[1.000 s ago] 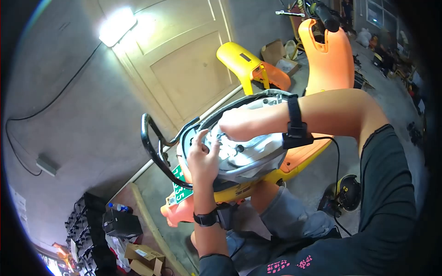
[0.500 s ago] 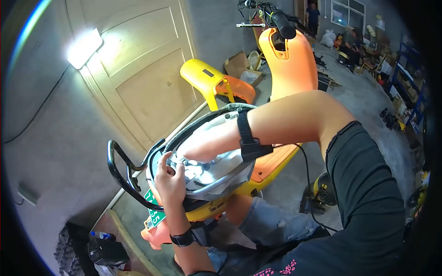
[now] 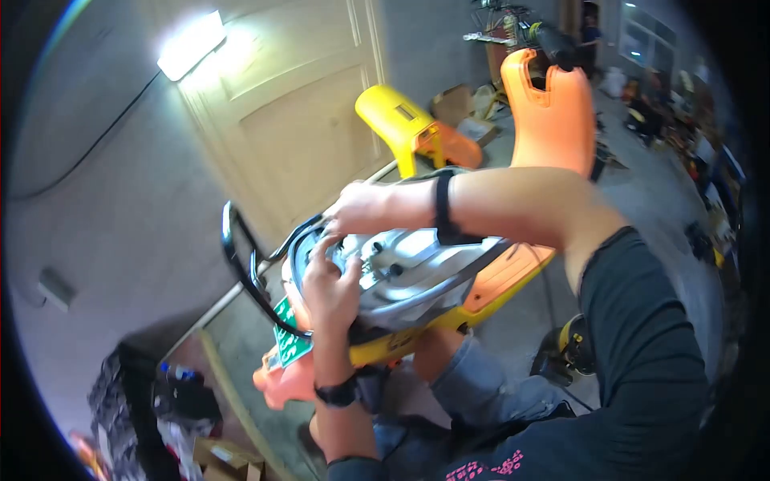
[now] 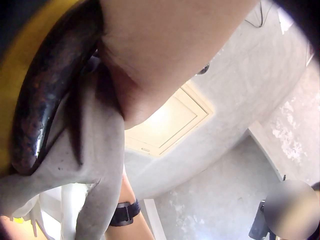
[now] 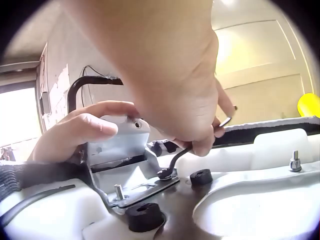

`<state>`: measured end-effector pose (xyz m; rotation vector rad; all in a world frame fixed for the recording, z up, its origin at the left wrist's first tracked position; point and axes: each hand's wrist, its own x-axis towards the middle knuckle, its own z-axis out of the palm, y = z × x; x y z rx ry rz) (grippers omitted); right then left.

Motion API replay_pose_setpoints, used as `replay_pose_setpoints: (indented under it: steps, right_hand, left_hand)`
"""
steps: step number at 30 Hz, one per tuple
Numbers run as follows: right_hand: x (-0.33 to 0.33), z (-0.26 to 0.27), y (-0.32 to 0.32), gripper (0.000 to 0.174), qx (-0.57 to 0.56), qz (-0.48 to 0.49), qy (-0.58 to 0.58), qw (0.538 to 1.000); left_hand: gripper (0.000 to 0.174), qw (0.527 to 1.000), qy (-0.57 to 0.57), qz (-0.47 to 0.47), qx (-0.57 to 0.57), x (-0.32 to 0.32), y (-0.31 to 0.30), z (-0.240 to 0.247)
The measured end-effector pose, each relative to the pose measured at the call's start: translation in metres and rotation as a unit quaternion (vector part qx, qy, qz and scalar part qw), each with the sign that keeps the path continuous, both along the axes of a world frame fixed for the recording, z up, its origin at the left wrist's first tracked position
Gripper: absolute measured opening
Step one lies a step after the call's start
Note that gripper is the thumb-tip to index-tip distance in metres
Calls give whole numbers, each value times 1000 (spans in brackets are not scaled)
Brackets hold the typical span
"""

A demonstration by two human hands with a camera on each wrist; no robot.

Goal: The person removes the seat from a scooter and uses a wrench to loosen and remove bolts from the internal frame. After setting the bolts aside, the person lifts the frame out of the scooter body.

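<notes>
"Wrench (image 5: 175, 159): how is it lying?"

"It is slanting down from the gripping right hand (image 5: 172, 100) onto the bracket (image 5: 119, 146); the left hand (image 5: 69, 131) is pinching the bracket's upright part."

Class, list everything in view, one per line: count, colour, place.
scooter: one, orange and yellow, centre
bracket: one, silver, scooter's open top
tool: one, dark, at the bracket
bumpers: at least two, black, near bracket
rail: one, black, scooter's rear
plate: one, green, below the rail
door: one, cream, back wall
lamp: one, white, upper left
cover: one, yellow and orange, by the door
boxes: at least two, brown, floor
clutter: uncountable, mixed colours, right
straps: two, black, wrists
left hand: one, fingers at the bracket
right hand: one, holding the tool
</notes>
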<state>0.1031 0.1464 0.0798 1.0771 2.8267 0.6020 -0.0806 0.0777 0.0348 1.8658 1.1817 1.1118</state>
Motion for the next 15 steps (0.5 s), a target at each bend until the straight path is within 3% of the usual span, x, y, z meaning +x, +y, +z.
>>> replay_pose_setpoints:
  steps: [1, 3, 5, 11, 12, 15]
  right_hand:
    - [3, 5, -1, 15, -7, 24, 23, 999]
    - [12, 11, -9, 13, -18, -16, 11, 1000]
    - [11, 22, -27, 12, -91, -158, -20, 983]
    - [6, 34, -70, 15, -186, -197, 39, 962]
    - [1, 35, -71, 16, -260, -263, 60, 927]
    - [-6, 36, -79, 17, -255, -279, 57, 924]
  left_hand:
    - [50, 999, 1, -8, 41, -1, 6, -11]
    - [59, 999, 27, 24, 38, 0, 2, -6]
    - [56, 999, 28, 15, 25, -1, 5, -9]
    - [53, 999, 32, 14, 17, 2, 4, -5]
    - [52, 999, 36, 18, 22, 2, 3, -2]
    - [50, 998, 46, 22, 33, 2, 0, 0]
